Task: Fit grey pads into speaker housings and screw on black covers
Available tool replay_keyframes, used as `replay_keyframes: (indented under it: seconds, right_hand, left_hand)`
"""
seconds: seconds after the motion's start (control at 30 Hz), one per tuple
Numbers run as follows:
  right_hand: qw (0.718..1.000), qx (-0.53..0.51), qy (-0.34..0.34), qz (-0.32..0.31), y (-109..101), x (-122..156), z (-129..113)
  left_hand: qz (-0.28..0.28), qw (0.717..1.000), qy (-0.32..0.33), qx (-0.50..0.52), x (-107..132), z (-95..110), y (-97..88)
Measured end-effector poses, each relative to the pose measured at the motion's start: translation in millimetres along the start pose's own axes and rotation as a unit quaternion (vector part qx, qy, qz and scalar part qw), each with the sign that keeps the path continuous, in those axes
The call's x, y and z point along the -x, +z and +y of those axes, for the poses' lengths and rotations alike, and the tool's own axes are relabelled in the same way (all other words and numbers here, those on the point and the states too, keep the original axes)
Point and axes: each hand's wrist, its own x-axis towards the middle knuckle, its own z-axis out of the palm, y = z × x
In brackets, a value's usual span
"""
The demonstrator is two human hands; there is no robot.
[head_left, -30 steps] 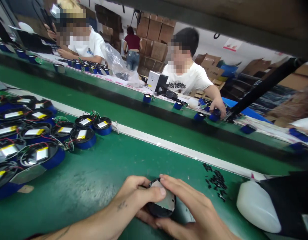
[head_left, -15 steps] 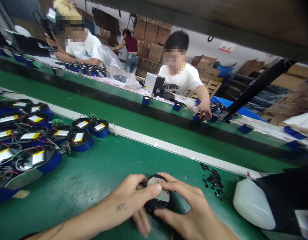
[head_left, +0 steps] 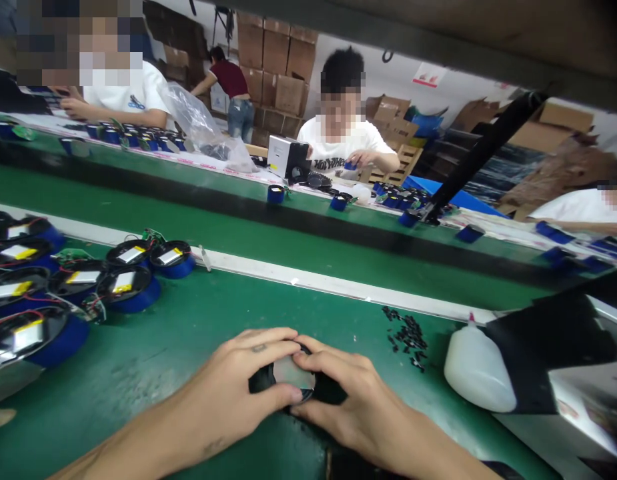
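Note:
A round black housing with a grey metal plate on its top (head_left: 292,373) is held between both hands, low over the green work surface. My left hand (head_left: 243,377) grips its left side, the thumb on the near rim and the fingers over the far edge. From the right, my right hand (head_left: 345,387) closes on it, with fingertips at the top and the thumb at the near rim. Much of the housing is hidden by the fingers. To the right lies a pile of small black parts (head_left: 411,337).
Several blue round housings with batteries and wires (head_left: 128,290) stand at the left. A white squeeze bottle (head_left: 478,370) lies at the right beside a black box (head_left: 553,340). Beyond the white rail (head_left: 253,268) runs a green belt (head_left: 228,230). Co-workers (head_left: 338,140) sit across it.
My left fingers have moved from below up around the far edge of the housing, and the plate's visible part has shifted. The view has turned right. A co-worker opposite has lifted a blue housing.

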Motion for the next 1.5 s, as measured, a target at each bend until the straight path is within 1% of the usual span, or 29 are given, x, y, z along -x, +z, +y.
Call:
replay_keyframes:
  seconds: [0.13,0.27,0.37,0.5,0.67,0.77,0.87,0.93,1.0,1.17,1.2,1.3,1.37,1.43,1.5]
  right_hand:
    - [1.0,-0.01,0.011,-0.007,1.5,-3.0,2.6]
    - [1.0,-0.008,0.016,-0.011,-0.4,-4.9,0.1]
    - [1.0,-0.002,0.023,-0.013,-3.3,-6.0,-5.2]
    - [0.999,0.005,0.029,-0.012,-7.1,-7.8,-11.0]
    - [0.998,0.011,0.053,-0.03,-9.7,-6.8,-11.0]
    - [0.997,0.006,0.064,-0.047,-11.0,-6.1,-9.3]
    - [0.996,0.006,0.062,-0.058,-13.1,-8.4,-9.5]
    - [0.996,0.004,0.056,-0.076,-14.8,-11.1,-10.6]
    - [0.994,0.011,0.048,-0.095,-16.4,-13.1,-11.8]
    - [0.991,0.066,0.044,-0.105,-15.2,-9.1,-13.7]
    - [0.991,0.081,0.041,-0.1,-13.8,-7.4,-13.6]
    - [0.989,0.129,0.02,-0.062,-8.5,-4.0,-11.8]
    - [0.988,0.148,0.011,-0.049,-5.6,-3.7,-9.2]
    - [0.987,0.155,-0.005,-0.048,-3.9,-4.0,-5.8]
    - [0.986,0.16,-0.03,-0.043,-3.2,-3.8,-2.6]
  left_hand:
    - [0.007,0.997,-0.05,0.059,-2.8,1.1,4.6]
    - [0.042,0.992,-0.098,0.071,-4.7,4.6,4.8]
    - [0.047,0.989,-0.118,0.082,-6.7,5.7,6.3]
    - [0.056,0.986,-0.123,0.095,-8.4,4.7,7.7]
    - [0.033,0.989,-0.128,0.066,-7.2,3.2,5.1]
    - [0.03,0.993,-0.108,0.042,-3.3,2.1,3.9]
    - [0.004,0.997,-0.081,0.003,0.6,1.0,2.8]
    - [-0.01,0.997,-0.075,-0.014,1.4,0.3,2.8]
    - [-0.006,0.997,-0.079,-0.01,0.6,-0.4,3.5]
    - [0.013,0.989,-0.142,0.042,-2.4,3.7,3.6]
    - [0.019,0.988,-0.15,0.035,-2.7,6.3,2.2]
    - [0.04,0.987,-0.153,-0.028,-3.6,15.3,-3.5]
    - [0.042,0.982,-0.179,-0.037,-4.6,19.6,-6.3]
    - [0.027,0.973,-0.231,0.007,-5.6,20.4,-6.3]
    - [-0.019,0.953,-0.288,0.094,-5.9,17.7,-3.4]
